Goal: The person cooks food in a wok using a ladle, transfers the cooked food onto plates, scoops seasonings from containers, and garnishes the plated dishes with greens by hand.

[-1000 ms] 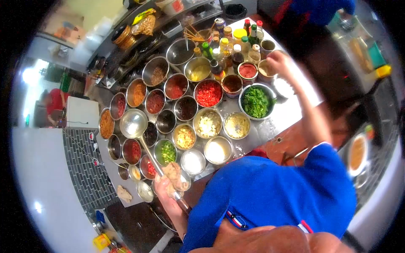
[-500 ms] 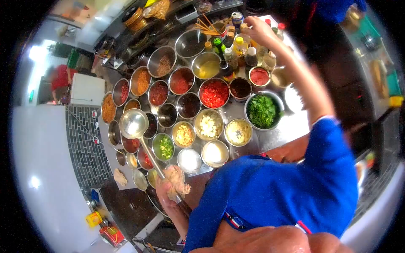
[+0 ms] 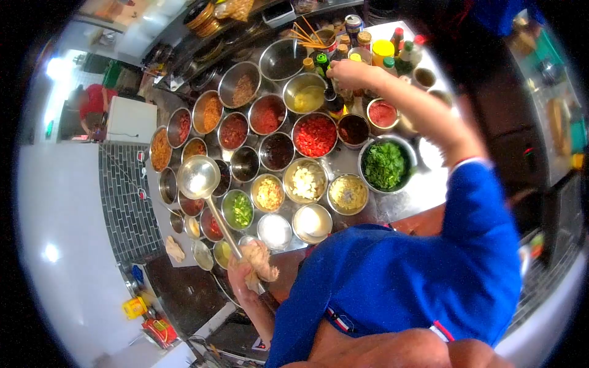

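Left hand (image 3: 238, 275) closed round the ladle (image 3: 224, 226), a crumpled cloth (image 3: 260, 260) bunched at the grip; right hand (image 3: 356, 75) stretched out over the bottles (image 3: 404, 62), bent at their tops, though I cannot tell whether it holds one. White wall (image 3: 58, 227) fills my left side, edged by dark tiles (image 3: 129, 205); a white cabinet (image 3: 130, 119) stands farther off, near a person in red (image 3: 95, 105). Before me spreads the steel table (image 3: 386, 210), its shiny top crowded with round bowls (image 3: 283, 56). My ladle slants over the near left ones, its long axis running from my grip forward and leftward, cup at the far end; I cannot tell whether it touches any rim beneath. Chopped greens (image 3: 384, 162) fill a bowl on the right, red pieces (image 3: 315, 134) another nearer the middle. Bottles crowd the table's far right part, near a tin (image 3: 329, 46) of thin sticks (image 3: 310, 38) and a can (image 3: 354, 24). Writing on the can, and on a dark bottle's label (image 3: 336, 114), is too small for me to read.
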Available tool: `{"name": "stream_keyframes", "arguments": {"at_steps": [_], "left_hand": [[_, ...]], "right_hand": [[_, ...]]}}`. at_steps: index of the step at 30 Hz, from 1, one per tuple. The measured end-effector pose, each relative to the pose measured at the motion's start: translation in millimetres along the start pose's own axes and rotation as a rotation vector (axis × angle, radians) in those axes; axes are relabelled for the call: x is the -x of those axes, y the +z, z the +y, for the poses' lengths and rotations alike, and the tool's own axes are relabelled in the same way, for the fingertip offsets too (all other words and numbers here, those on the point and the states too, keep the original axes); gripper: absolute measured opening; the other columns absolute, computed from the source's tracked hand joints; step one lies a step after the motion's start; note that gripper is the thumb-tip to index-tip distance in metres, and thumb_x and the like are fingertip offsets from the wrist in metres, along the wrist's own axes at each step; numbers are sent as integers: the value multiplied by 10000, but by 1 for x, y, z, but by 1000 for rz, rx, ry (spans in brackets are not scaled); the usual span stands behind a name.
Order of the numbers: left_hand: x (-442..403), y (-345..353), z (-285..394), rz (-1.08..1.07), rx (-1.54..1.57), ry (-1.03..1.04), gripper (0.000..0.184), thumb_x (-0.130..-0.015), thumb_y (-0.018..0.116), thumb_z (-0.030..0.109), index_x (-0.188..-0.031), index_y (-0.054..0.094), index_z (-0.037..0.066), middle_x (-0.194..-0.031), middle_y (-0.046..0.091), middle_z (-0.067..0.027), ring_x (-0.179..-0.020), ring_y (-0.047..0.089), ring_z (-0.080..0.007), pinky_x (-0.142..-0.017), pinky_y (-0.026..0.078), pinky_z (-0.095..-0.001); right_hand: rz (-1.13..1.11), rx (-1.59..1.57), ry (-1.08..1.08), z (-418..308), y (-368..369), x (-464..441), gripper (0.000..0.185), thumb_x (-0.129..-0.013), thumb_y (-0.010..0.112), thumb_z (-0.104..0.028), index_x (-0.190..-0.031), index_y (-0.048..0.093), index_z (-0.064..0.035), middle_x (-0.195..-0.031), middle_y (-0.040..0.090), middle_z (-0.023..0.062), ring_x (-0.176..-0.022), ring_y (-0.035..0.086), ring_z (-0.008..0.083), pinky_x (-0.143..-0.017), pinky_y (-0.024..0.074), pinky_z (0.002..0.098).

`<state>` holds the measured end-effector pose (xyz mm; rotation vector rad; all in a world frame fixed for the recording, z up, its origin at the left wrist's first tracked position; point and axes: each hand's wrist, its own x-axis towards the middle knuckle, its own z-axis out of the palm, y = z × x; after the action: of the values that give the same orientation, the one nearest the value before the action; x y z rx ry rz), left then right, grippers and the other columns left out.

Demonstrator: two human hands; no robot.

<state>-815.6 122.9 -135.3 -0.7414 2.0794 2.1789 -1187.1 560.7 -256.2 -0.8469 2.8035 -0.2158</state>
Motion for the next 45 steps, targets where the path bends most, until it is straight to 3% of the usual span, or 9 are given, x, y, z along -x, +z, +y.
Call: {"name": "stream_keyframes", "arguments": {"at_steps": [13, 16, 20, 21, 22, 29, 34, 40, 45], "left_hand": [[-8, 24, 7, -184, 53, -33, 652, -667, 618, 182, -1241, 465, -87, -1117, 596, -203, -995, 635, -287, -889, 522, -355], [-17, 27, 11, -252, 49, -69, 649, -667, 612, 174, -1242, 463, -88, -1117, 598, -206, -998, 636, -286, -891, 522, -355], [-30, 33, 12, -376, 57, -112, 645, -668, 604, 164, -1244, 460, -90, -1116, 600, -209, -1001, 637, -286, -893, 523, -356], [-33, 34, 12, -406, 60, -122, 644, -668, 602, 161, -1244, 459, -90, -1116, 600, -210, -1002, 637, -285, -893, 523, -356], [-36, 34, 14, -449, 60, -137, 643, -668, 600, 159, -1244, 458, -91, -1116, 601, -211, -1003, 638, -285, -894, 523, -357], [-54, 36, 22, -615, 99, -243, 642, -652, 573, 77, -1258, 449, -95, -1108, 613, -219, -988, 650, -281, -888, 535, -351], [-81, 18, 18, -848, 63, -396, 634, -656, 603, 25, -1263, 454, -82, -1084, 634, -214, -950, 670, -287, -862, 551, -354], [-84, 13, 10, -1058, -4, -510, 620, -664, 664, 62, -1241, 487, -80, -1086, 642, -219, -935, 679, -293, -840, 562, -364], [-94, 5, -9, -1118, -139, -509, 633, -666, 709, 83, -1241, 498, -75, -1111, 647, -193, -988, 661, -260, -876, 541, -348]], "right_hand": [[403, -74, 195, -11, -24, 27, 232, -821, 617, -168, -966, 577, 9, -971, 620, 198, -871, 645, 392, -756, 538, 455], [765, -223, 197, -58, -113, 127, 261, -845, 652, -227, -962, 604, 1, -1008, 640, 178, -914, 650, 378, -767, 536, 456], [886, -245, 323, -99, -142, 230, 294, -828, 738, -193, -1040, 630, -21, -935, 630, 97, -811, 634, 181, -708, 543, 306], [933, -272, 260, -97, -136, 257, 342, -799, 742, -229, -1036, 626, -12, -934, 636, 130, -839, 654, 258, -745, 535, 356], [950, -376, 372, -115, -134, 278, 324, -800, 742, -219, -1015, 630, -4, -885, 625, 108, -791, 640, 207, -712, 530, 317], [861, -140, 840, -180, -24, 358, 256, -799, 712, -204, -949, 633, -12, -850, 597, 128, -696, 631, 264, -630, 526, 347], [741, -408, 1278, -188, 131, 366, 441, -790, 762, -283, -1127, 623, -33, -1031, 608, 178, -903, 626, 311, -814, 516, 397], [1137, -751, 1132, -202, 168, 348, 677, -723, 818, -289, -1285, 535, -40, -1414, 441, 195, -1269, 483, 288, -968, 456, 375], [966, -982, 1277, -183, 239, 325, 678, -756, 803, -302, -1307, 507, -40, -1167, 648, 166, -1112, 606, 253, -972, 458, 371]]}}
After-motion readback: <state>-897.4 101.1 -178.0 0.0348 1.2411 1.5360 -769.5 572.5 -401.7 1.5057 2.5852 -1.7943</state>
